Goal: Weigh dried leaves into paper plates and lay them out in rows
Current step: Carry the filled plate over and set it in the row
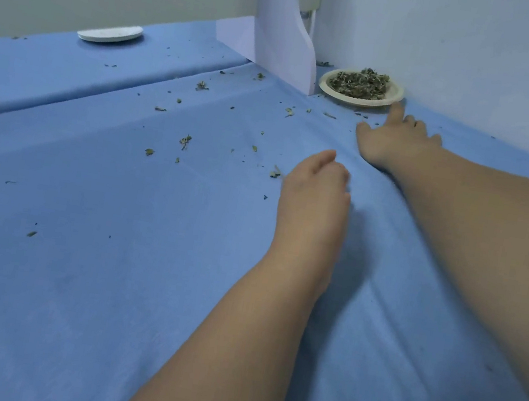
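Note:
A paper plate (358, 100) heaped with dried leaves (359, 83) sits on the blue cloth (105, 279) in the far corner against the wall. My right hand (393, 144) reaches towards it, palm down. Its index finger is stretched out with the tip at the plate's near rim, and the other fingers are spread and slightly bent. My left hand (315, 191) rests on the cloth nearer to me. Its fingers are curled under and the thumb lies along the top. Nothing shows inside it. A leaf scrap (274, 172) lies just left of its knuckles.
Loose leaf scraps (185, 141) are scattered over the cloth's far half. A white upright panel (283, 30) stands just left of the plate. A flat white disc (110, 33) lies at the far left beyond a seam in the surface. Walls close off the back and right.

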